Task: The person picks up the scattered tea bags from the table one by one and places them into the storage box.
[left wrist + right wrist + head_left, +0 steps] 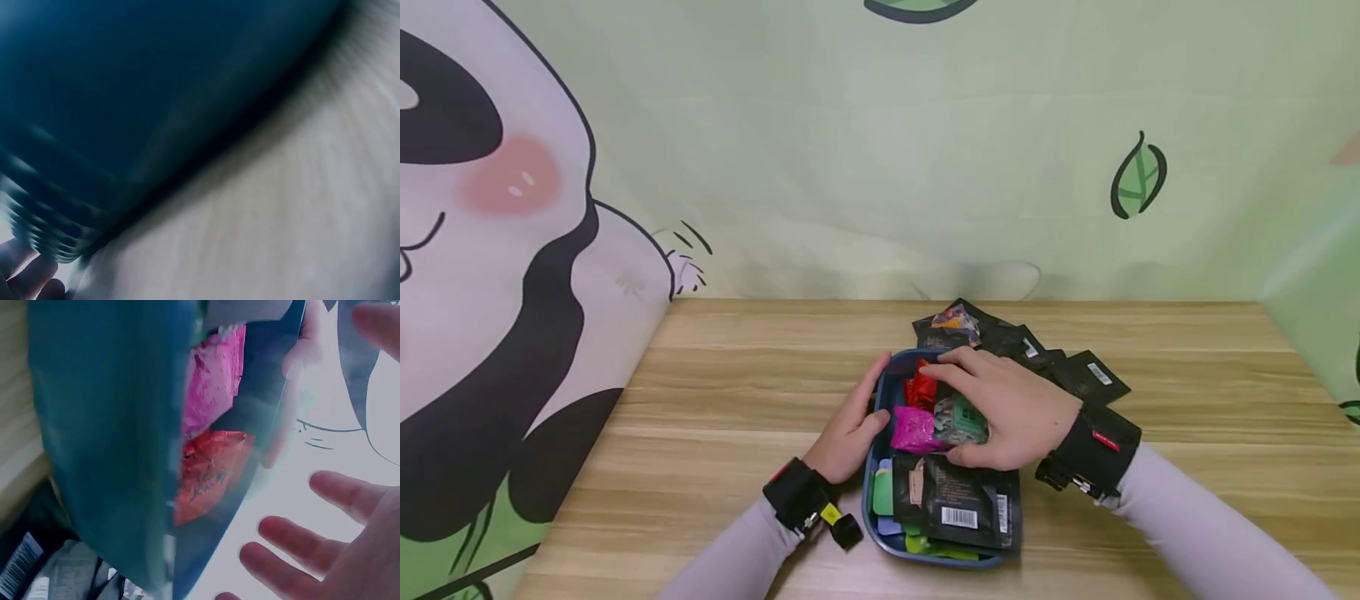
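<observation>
A dark blue plastic bin [871,467] stands on the wooden table, filled with small packets. My left hand [844,429] lies along its left wall, fingers fairly straight on the outside and thumb at the rim; in the left wrist view its fingertips [34,275] reach the bin's ribbed corner. Over the bin hovers my right hand [1018,408], fingers spread and nothing between them. Beneath and beside it are a red packet [212,478], a magenta packet [915,429] and a patterned packet with green [961,419]. Black packets with barcodes [962,500] cover the near end.
Behind the bin and to its right, several black packets [1090,377] lie in a loose pile, with a colourful patterned packet [957,321] on top. Green and blue packets [882,493] show at the bin's near left. A cloth backdrop [850,167] with a panda rises behind the table [737,375].
</observation>
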The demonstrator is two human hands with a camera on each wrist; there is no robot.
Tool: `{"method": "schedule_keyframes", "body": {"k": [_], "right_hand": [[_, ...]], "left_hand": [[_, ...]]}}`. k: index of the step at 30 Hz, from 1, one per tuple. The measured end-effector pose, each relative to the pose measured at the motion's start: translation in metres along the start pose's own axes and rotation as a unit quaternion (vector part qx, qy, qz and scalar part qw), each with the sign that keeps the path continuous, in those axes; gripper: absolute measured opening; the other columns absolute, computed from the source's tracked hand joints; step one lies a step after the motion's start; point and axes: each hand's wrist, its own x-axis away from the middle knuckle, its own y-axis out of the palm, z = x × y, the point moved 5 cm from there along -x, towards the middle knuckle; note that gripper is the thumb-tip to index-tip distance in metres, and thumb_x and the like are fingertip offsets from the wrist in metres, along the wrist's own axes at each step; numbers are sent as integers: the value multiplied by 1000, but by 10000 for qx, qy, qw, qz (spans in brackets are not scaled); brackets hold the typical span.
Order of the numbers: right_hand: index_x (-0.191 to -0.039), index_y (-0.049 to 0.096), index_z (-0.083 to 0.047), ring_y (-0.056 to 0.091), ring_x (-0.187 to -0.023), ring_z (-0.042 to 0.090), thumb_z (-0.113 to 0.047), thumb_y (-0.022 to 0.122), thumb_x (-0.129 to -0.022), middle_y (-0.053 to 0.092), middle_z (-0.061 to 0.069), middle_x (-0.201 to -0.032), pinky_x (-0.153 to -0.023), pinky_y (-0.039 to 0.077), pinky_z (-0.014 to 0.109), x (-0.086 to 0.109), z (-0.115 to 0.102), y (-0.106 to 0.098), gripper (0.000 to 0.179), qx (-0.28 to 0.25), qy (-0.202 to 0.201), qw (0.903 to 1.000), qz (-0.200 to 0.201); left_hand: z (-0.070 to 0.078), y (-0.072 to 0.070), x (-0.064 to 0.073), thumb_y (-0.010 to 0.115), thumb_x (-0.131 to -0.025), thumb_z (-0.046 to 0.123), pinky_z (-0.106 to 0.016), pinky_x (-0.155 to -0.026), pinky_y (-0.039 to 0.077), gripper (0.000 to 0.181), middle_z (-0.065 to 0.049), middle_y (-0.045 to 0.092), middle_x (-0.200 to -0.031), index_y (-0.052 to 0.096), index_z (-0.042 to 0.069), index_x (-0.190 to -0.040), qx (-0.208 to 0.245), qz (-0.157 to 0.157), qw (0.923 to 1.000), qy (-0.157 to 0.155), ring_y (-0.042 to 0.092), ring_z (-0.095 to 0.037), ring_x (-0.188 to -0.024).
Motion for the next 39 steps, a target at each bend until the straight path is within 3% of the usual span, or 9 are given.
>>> {"method": "schedule_keyframes", "body": {"k": [3, 7, 19, 26, 33, 39], "right_hand": [[-159, 32, -23, 33, -143, 25, -70, 64, -75, 28, 1, -161, -110, 33, 51, 5, 3, 2, 101, 7, 188, 9998, -120], [-160, 28, -26, 27, -147, 29, -75, 62, -74, 21, 2, -165, -111, 31, 55, 15, 13, 1, 105, 10, 496, 9986, -187], [-159, 29, -15, 32, -141, 43, -75, 57, -79, 25, 18, -161, -106, 33, 63, 65, 78, -9, 104, -13, 1055, 9944, -60], [-155, 37, -11, 37, -137, 43, -76, 58, -77, 31, 20, -157, -103, 38, 62, 90, 106, -6, 104, 168, 1436, 9895, -75], [-152, 40, -5, 41, -134, 46, -74, 59, -79, 36, 24, -153, -102, 39, 61, 103, 117, 0, 102, 454, 1526, 9872, -98], [-152, 41, -6, 41, -133, 47, -63, 67, -79, 36, 26, -153, -102, 39, 62, 104, 135, 2, 96, 281, 1575, 9870, -147]], "left_hand": [[0, 1, 0, 41, -100, 12, -48, -119, 17, 71, 8, 16, -166, 12, 22, -164, 40, -18, 10000, 16, 17, -11, -150], [-1, 0, 0, 41, -100, 12, -47, -119, 17, 71, 10, 17, -166, 13, 25, -164, 62, -3, 10000, -12, 17, -10, -150], [-2, 1, 1, 41, -100, 11, -47, -119, 18, 72, 14, 18, -164, 12, 31, -163, 95, 13, 9999, -74, 18, -9, -149], [-2, 1, 1, 41, -100, 11, -46, -119, 19, 72, 16, 18, -164, 12, 30, -163, 81, 13, 9999, -70, 19, -9, -149], [-1, 0, 0, 41, -99, 10, -46, -119, 18, 72, 14, 18, -164, 13, 29, -163, 90, 17, 10000, -29, 18, -10, -149], [0, 1, 0, 41, -99, 10, -47, -119, 18, 71, 12, 18, -165, 13, 25, -163, 64, 28, 10000, -42, 18, -11, -150]]}}
